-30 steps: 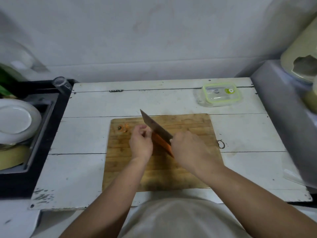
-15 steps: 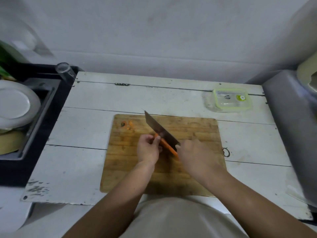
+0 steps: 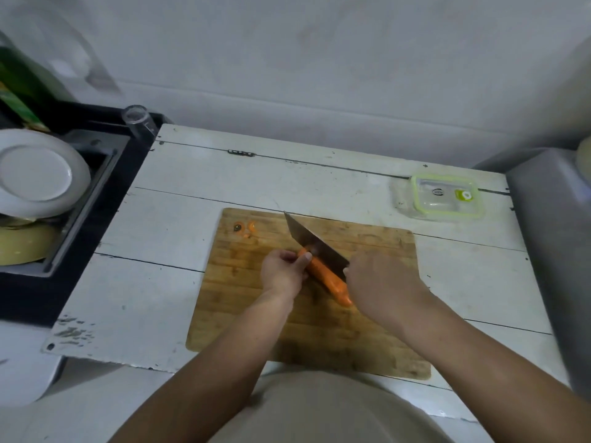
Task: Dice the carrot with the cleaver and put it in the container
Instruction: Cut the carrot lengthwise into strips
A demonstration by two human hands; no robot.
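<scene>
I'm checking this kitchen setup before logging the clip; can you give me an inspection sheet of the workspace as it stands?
Surface: white plank table, paint chipped at the near left edge; wooden cutting board lies on it.
Job's things: carrot on the board under the cleaver; a few carrot scraps at the board's far left; container with its green-rimmed lid on, far right.
Clutter: nothing seen on the table.
Grips: left hand pinches the carrot's end; right hand holds the cleaver.
Cables: nothing seen.
Surroundings: white plate in the sink at left, glass beside it, plain wall behind.
</scene>
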